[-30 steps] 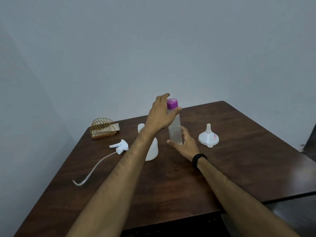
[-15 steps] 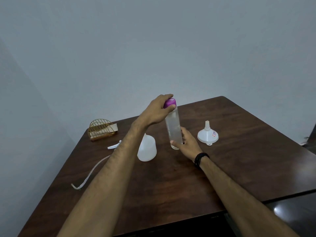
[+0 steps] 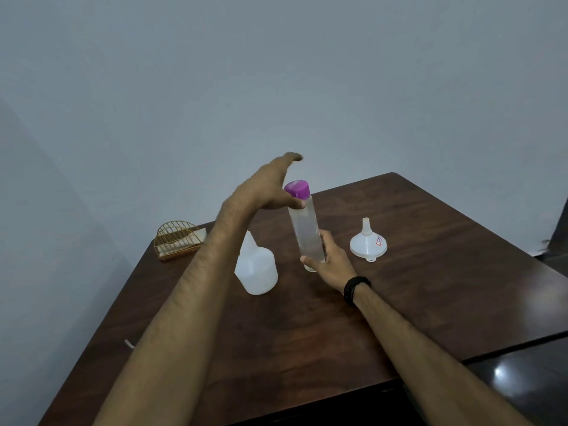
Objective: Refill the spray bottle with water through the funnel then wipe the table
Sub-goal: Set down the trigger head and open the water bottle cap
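A tall clear water bottle (image 3: 305,232) with a purple cap (image 3: 297,189) stands on the dark wooden table (image 3: 430,287). My right hand (image 3: 330,262) grips its lower part. My left hand (image 3: 266,189) is at the cap, thumb against its left side, fingers lifted and spread above it. The white spray bottle body (image 3: 256,268), without its head, stands just left of the water bottle. A white funnel (image 3: 368,243) sits upside down, spout up, to the right. My left forearm hides the spray head.
A gold wire napkin holder (image 3: 176,238) with napkins stands at the table's back left corner. The tip of the spray head's tube (image 3: 129,343) shows near the left edge. A wall rises close behind the table. Dark floor lies at the right.
My left hand's fingers have lifted off the purple cap and spread, after covering it half a second ago. The right hand keeps its hold on the bottle.
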The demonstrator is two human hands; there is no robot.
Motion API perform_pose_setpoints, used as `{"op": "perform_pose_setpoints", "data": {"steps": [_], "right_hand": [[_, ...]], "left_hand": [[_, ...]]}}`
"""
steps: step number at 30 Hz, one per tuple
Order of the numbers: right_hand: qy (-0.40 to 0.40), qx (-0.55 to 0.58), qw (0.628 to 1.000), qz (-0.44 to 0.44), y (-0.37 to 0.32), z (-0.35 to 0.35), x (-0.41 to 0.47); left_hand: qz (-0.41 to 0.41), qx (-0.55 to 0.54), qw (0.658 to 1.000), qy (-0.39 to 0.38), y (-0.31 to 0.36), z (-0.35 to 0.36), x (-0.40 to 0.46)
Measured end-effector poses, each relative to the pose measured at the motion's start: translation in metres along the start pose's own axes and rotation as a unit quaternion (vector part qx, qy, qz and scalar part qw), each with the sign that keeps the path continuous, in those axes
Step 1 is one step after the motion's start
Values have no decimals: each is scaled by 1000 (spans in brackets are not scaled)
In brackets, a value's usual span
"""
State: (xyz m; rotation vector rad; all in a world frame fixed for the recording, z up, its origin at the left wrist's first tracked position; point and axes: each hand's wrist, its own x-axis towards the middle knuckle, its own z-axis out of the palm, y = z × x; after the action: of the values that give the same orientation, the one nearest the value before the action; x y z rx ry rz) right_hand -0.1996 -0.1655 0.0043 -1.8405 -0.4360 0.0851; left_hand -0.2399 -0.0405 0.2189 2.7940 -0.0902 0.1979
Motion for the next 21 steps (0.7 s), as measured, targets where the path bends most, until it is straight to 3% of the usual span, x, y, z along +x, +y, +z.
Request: {"op": "perform_pose_setpoints", "data": {"steps": [4,9,13,15,21], "right_hand": [[-2,-3,1000,7,-3,-1,-2],[5,-11,1000,4,-3,-1,-4],[2,-7,1000,3,-3,-1,-4],[2,-5,1000,3,-3,-1,-4],[8,-9,1000,3,-1,-1,-3]], "left_hand": [[21,29,997,-67,3,-2,11],[-61,115,991,34,9,-3,11],[37,52,996,-61,10,-5,12],[46,65,993,-93,8,-6,16],[-44,109,993,4,6,-2,19]]}}
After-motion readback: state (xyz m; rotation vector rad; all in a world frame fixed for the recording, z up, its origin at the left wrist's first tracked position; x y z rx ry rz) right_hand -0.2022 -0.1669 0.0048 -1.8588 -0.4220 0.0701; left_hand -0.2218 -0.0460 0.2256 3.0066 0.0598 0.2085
